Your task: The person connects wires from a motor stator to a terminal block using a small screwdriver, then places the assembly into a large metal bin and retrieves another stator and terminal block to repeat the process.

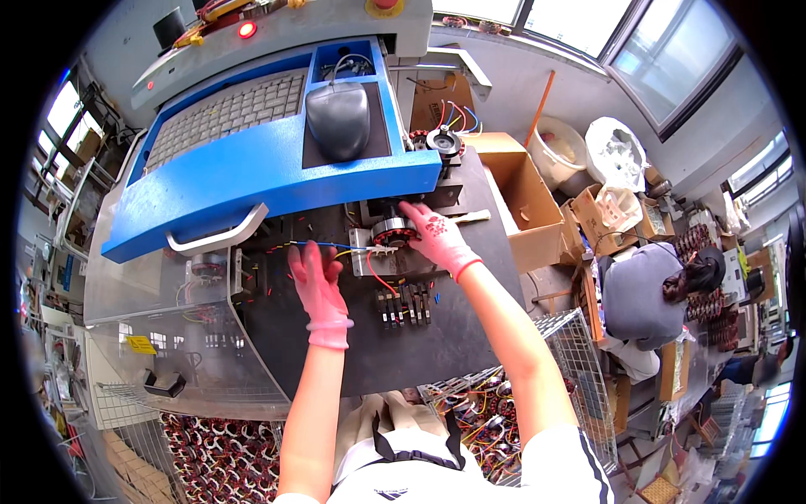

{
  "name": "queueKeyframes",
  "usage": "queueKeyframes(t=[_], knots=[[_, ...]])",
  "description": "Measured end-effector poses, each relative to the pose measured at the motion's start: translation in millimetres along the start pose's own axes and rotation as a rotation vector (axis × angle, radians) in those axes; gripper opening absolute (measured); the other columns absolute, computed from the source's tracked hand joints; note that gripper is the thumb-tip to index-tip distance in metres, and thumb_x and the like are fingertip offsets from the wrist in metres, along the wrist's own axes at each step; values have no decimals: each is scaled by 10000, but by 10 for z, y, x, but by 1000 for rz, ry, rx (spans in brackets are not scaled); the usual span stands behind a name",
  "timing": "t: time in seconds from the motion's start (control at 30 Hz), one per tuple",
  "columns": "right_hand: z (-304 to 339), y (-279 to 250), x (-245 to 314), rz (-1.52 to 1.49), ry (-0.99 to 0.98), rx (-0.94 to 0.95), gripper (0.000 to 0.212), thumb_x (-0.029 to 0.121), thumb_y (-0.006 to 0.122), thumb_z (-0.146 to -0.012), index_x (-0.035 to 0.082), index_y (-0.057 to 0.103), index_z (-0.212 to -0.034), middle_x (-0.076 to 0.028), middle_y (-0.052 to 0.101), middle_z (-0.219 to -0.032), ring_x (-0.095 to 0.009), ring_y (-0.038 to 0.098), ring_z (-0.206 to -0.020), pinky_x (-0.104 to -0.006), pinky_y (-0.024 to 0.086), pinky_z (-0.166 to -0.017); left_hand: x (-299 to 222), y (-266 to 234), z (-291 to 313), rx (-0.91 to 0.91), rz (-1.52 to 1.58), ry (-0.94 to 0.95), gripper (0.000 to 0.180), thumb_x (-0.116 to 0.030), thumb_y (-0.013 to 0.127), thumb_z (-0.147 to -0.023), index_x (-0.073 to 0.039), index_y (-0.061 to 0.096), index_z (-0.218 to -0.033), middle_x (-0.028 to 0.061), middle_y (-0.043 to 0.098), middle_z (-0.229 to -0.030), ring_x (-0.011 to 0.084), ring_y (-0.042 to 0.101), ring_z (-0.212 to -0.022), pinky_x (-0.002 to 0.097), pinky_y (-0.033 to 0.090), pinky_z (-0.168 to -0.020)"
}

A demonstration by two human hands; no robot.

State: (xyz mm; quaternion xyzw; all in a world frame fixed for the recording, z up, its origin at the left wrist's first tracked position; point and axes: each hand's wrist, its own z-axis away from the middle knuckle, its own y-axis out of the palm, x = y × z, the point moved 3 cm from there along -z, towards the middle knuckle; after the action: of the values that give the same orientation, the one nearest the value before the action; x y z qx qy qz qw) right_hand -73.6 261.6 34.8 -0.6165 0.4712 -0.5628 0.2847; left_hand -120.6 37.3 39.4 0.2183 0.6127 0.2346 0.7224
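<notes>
My right hand, in a pink glove, has its fingers against the right side of a round motor stator with copper windings. The stator sits on a small metal fixture on the dark bench; part of its rim is hidden by the fingers. Coloured wires run left from it. At their left end is my left hand, also pink-gloved, fingers stretched upward and apart. A red wire curves down to a row of black terminal clips in front of the fixture.
Overhanging the bench is a blue keyboard drawer with a mouse and white handle. Another stator stands behind. A brush lies right, beside a cardboard box. A clear cover is left; wire baskets of stators are below. A seated person is right.
</notes>
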Motion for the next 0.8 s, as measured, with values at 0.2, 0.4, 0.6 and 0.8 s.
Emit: queueKeyframes(t=[0.2, 0.4, 0.6, 0.8], knots=[[-121, 100, -114, -30, 15, 123, 555, 91, 695, -747, 95, 507, -1269, -137, 566, -1164, -325, 567, -1074, -400, 467, -912, -97, 43, -88, 91, 68, -31, 435, -329, 615, -921, -52, 531, -1246, 62, 627, -1034, 130, 636, -821, 191, 508, -616], [23, -59, 19, -68, 45, -81, 499, 169, 701, -754, 96, 548, -1223, -141, 575, -1117, -321, 595, -1014, -410, 493, -849, -144, 81, 84, 204, 1, -57, 381, -331, 585, -941, -21, 568, -1163, 59, 629, -987, 135, 628, -803, 210, 503, -629], [647, 545, 468, -1337, 540, 549, 354, 361, 663, -883, 22, 682, -979, -50, 679, -878, -113, 607, -771, -263, 492, -719, -117, 68, 680, 858, -793, 279, 247, -273, 628, -888, -51, 640, -996, 67, 613, -919, 181, 621, -774, 292, 500, -627], [631, 151, 489, -955, 498, 480, 220, 217, 634, -862, 0, 632, -823, 17, 583, -658, -68, 522, -585, -241, 421, -539, -16, -166, 1204, 1079, -1177, 427, 238, -234, 721, -767, -62, 658, -920, 100, 612, -882, 275, 626, -758, 363, 504, -648]])
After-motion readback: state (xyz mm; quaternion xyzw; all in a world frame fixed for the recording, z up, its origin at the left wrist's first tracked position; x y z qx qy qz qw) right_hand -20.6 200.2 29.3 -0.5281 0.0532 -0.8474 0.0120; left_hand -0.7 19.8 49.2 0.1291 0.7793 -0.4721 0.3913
